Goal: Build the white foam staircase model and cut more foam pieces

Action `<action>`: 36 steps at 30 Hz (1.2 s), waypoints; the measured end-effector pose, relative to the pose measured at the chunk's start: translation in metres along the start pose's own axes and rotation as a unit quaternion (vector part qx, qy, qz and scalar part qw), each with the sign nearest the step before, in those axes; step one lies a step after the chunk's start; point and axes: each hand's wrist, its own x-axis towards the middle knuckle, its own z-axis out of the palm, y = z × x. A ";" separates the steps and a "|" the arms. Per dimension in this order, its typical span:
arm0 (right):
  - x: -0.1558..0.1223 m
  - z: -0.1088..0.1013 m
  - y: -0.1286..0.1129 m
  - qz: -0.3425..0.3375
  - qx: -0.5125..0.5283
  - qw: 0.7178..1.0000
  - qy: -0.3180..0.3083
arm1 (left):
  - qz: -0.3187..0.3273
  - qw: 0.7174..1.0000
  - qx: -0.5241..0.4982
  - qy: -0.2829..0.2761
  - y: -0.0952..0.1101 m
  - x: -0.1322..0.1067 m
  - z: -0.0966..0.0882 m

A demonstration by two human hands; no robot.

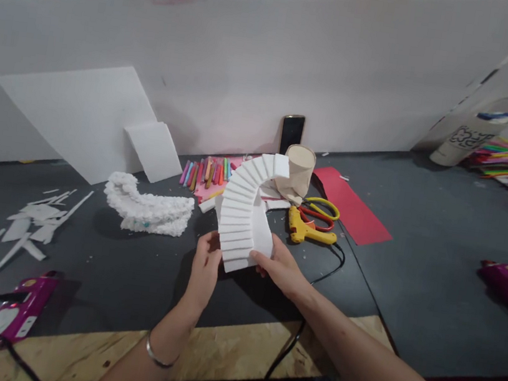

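Between my two hands is a white foam-board piece (240,204), a curved row of overlapping strips like a bent staircase, raised above the dark table. My left hand (206,266) grips its lower left edge, some fingers hidden behind it. At the lower right corner, my right hand (283,269) pinches it with the thumb on the front face. Just right of the piece lies a yellow hot glue gun (308,228) with a black cord. Scissors (322,209) with yellow and red handles rest behind the gun. To the left sits a fluffy white curved shape (150,206).
Crayon-like coloured sticks (209,171), a beige cup (300,165) and a phone (292,131) stand at the back. Red paper (353,207) lies right. White scraps (37,220) and a magenta power strip (22,309) are left. White boards (89,117) lean on the wall.
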 end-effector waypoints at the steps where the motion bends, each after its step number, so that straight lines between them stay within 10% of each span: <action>1: 0.000 0.000 0.000 0.003 -0.011 1.000 -0.007 | 0.010 1.000 -0.008 0.012 -0.001 0.001 -0.002; 36: -0.001 -0.001 0.003 -0.008 -0.026 0.998 -0.058 | -0.064 0.990 -0.127 0.013 -0.007 0.010 -0.003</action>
